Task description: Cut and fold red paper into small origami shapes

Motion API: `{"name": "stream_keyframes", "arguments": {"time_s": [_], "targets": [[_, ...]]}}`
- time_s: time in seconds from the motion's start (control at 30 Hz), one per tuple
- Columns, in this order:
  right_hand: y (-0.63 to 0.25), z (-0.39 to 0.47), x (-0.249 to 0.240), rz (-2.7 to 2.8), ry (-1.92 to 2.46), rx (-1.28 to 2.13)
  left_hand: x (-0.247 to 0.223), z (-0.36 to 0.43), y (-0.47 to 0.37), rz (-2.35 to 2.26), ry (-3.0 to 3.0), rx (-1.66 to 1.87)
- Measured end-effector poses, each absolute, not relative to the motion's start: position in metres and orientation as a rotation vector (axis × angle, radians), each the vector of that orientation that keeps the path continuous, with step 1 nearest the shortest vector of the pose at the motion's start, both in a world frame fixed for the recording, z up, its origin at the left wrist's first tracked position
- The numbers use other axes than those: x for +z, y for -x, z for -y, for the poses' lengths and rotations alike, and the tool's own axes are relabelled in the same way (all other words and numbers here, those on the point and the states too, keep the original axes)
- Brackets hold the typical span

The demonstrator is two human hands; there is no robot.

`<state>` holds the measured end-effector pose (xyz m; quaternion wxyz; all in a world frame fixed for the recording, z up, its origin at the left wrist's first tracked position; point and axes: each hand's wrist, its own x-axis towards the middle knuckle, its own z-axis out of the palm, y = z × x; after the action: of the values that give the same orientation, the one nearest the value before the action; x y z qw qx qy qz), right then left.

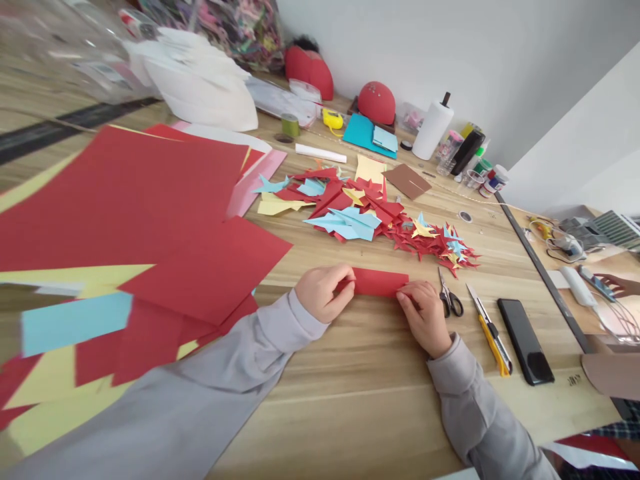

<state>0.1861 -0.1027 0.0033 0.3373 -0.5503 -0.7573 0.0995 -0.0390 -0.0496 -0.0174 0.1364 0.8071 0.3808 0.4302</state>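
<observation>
A narrow red paper strip (381, 282) lies level between my two hands, just above or on the wooden table (350, 400). My left hand (326, 291) pinches its left end between thumb and fingers. At the strip's right end, my right hand (424, 313) has thumb and fingertips closed on the corner. Beyond the strip is a pile of folded red, blue and yellow paper pieces (350, 223). Black-handled scissors (451, 301) lie just right of my right hand.
Large red sheets (150, 200) and a light blue strip (77, 323) cover the left side. A yellow cutter (493, 337) and a black phone (525, 340) lie at the right. Bottles and jars (470, 153) stand behind. Another person's hand (620, 285) shows at the far right.
</observation>
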Motion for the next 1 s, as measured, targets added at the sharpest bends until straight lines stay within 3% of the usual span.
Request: {"name": "stream_keyframes", "arguments": {"time_s": [0.57, 1.0], "targets": [[-0.186, 0.102, 0.001, 1.894, 1.494, 0.263, -0.014, 0.049, 0.038, -1.159, -2.336, 1.306], [-0.184, 0.102, 0.000, 1.885, 1.501, 0.226, -0.006, 0.056, 0.027, -0.692, -2.942, 1.534]]}}
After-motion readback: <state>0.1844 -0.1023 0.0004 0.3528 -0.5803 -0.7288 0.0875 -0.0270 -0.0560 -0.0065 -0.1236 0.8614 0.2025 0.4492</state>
